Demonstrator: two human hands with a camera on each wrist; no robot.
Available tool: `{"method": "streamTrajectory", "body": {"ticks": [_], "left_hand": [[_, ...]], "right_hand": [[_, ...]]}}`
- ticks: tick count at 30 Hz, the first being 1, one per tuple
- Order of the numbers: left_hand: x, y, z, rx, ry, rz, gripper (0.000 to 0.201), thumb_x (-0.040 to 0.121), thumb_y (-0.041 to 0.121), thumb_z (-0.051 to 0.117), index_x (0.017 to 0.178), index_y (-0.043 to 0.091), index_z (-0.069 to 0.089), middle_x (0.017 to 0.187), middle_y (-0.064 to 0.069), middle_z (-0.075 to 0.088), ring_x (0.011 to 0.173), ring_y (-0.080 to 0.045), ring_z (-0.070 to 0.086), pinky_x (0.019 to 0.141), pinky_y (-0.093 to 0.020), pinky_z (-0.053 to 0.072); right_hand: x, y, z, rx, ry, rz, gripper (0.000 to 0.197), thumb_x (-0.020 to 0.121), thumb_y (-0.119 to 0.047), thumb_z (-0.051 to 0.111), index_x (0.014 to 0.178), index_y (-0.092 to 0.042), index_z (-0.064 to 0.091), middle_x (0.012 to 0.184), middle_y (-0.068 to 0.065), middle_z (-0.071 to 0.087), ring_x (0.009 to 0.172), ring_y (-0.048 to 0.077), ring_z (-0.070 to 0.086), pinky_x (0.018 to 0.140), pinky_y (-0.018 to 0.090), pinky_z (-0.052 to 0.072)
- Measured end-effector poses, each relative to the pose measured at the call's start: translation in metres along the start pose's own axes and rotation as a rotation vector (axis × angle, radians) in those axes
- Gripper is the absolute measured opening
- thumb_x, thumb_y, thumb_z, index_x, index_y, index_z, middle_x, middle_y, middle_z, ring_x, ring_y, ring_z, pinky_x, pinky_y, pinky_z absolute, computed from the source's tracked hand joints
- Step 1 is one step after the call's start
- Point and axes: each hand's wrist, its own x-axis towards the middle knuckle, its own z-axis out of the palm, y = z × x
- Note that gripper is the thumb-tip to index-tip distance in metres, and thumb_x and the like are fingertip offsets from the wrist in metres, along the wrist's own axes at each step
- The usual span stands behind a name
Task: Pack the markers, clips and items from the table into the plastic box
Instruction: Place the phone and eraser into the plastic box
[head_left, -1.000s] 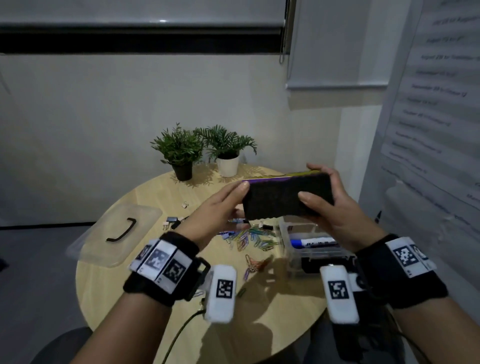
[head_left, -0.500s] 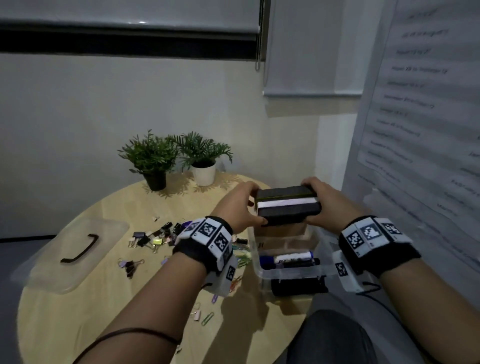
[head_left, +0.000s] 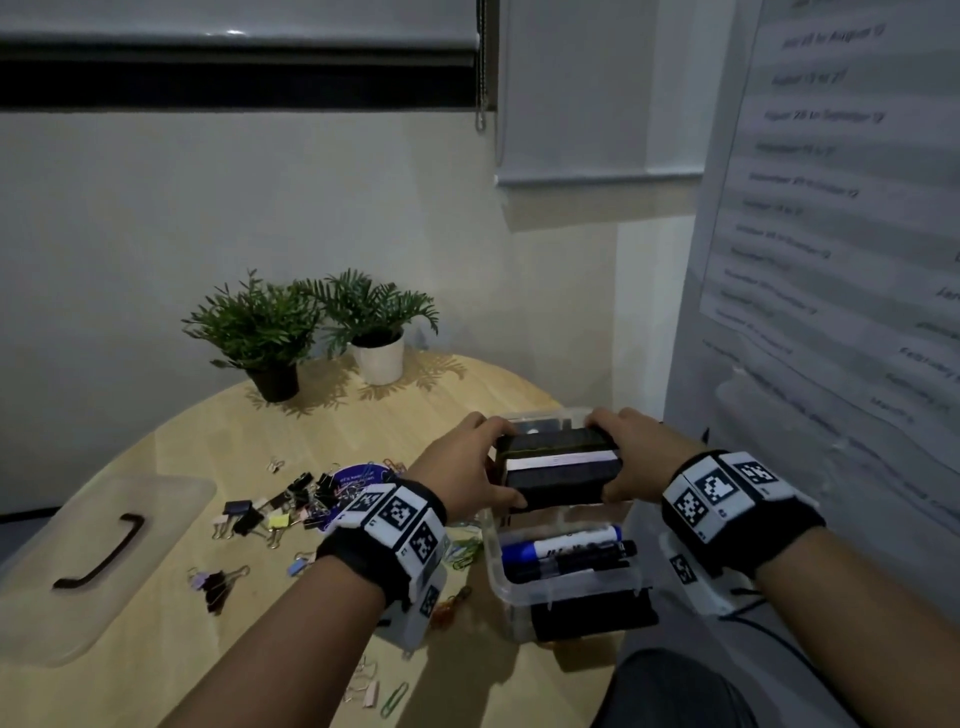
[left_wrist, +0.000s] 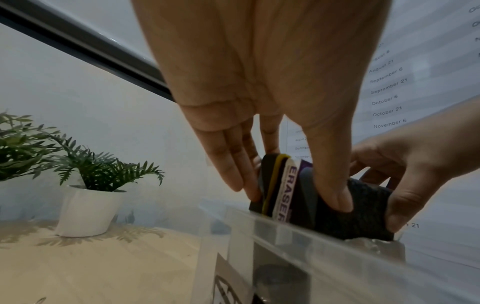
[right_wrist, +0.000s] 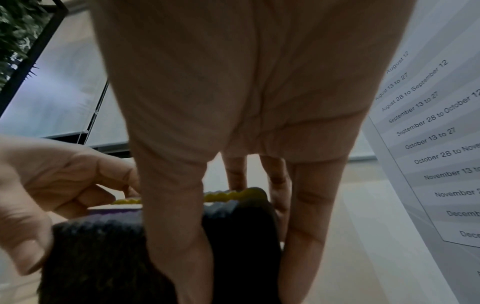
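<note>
the eraser (head_left: 558, 470), held flat and high above the counter a second ago, has been turned on edge and lowered by both hands into the plastic box (head_left: 566, 587).

Your round wooden counter (head_left: 322, 426) carries the clear plastic box (head_left: 498, 582) at right, the flat clear lid (head_left: 104, 571) at left, loose binder clips (head_left: 270, 512) between, two potted plants (head_left: 317, 332) behind.

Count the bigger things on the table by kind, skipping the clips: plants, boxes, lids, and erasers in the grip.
potted plants: 2
plastic box: 1
lid: 1
eraser, held over the box: 1
Total: 5
</note>
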Motion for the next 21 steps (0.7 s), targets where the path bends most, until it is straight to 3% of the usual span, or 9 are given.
{"method": "streamTrajectory", "body": {"ticks": [6,12,15,17,19,21], "left_hand": [[-0.001,-0.005,0.003,0.019,-0.024,0.040,0.072,0.069,0.041,0.080,0.129,0.027,0.043,0.125,0.006,0.046,0.105,-0.016,0.059,0.087,-0.034,0.052],[-0.002,-0.014,0.011,0.074,-0.030,0.048,0.066,0.075,0.038,0.077,0.129,0.024,0.042,0.128,0.003,0.048,0.112,-0.017,0.054,0.093,-0.036,0.050],[-0.003,-0.014,0.018,0.129,0.004,0.077,0.063,0.081,0.041,0.070,0.133,0.019,0.042,0.133,0.002,0.037,0.118,-0.018,0.048,0.098,-0.035,0.047],[-0.004,-0.011,0.025,0.205,0.013,0.098,0.063,0.087,0.044,0.062,0.139,0.019,0.037,0.138,-0.001,0.031,0.123,-0.021,0.040,0.101,-0.037,0.045],[-0.007,-0.009,0.031,0.305,0.010,0.114,0.060,0.093,0.044,0.051,0.144,0.019,0.031,0.141,-0.003,0.029,0.126,-0.024,0.034,0.101,-0.038,0.044],[-0.012,-0.007,0.036,0.389,0.010,0.132,0.055,0.098,0.042,0.041,0.145,0.016,0.030,0.141,-0.005,0.032,0.126,-0.025,0.033,0.103,-0.037,0.040]], "right_hand": [[0.000,-0.001,-0.010,-0.009,-0.100,0.003,0.070,0.072,-0.018,0.076,0.132,-0.022,0.039,0.108,0.001,0.049,0.095,0.020,0.052,0.078,0.028,0.043],[0.006,-0.017,-0.007,-0.167,-0.181,0.021,0.062,0.074,-0.022,0.075,0.129,-0.019,0.046,0.124,0.007,0.058,0.110,0.025,0.058,0.086,0.032,0.047],[0.012,-0.025,-0.009,-0.225,-0.235,0.031,0.054,0.076,-0.023,0.075,0.124,-0.010,0.052,0.122,0.010,0.061,0.109,0.027,0.060,0.085,0.033,0.049],[0.015,-0.025,-0.008,-0.220,-0.249,0.044,0.051,0.074,-0.026,0.075,0.118,-0.007,0.059,0.116,0.011,0.066,0.101,0.027,0.065,0.082,0.034,0.052],[0.016,-0.024,-0.005,-0.205,-0.240,0.057,0.051,0.071,-0.032,0.073,0.113,-0.005,0.062,0.108,0.013,0.069,0.083,0.025,0.065,0.071,0.034,0.053],[0.014,-0.022,-0.002,-0.207,-0.233,0.091,0.056,0.076,-0.036,0.069,0.117,-0.002,0.054,0.103,0.013,0.067,0.076,0.023,0.057,0.062,0.029,0.045]]}}
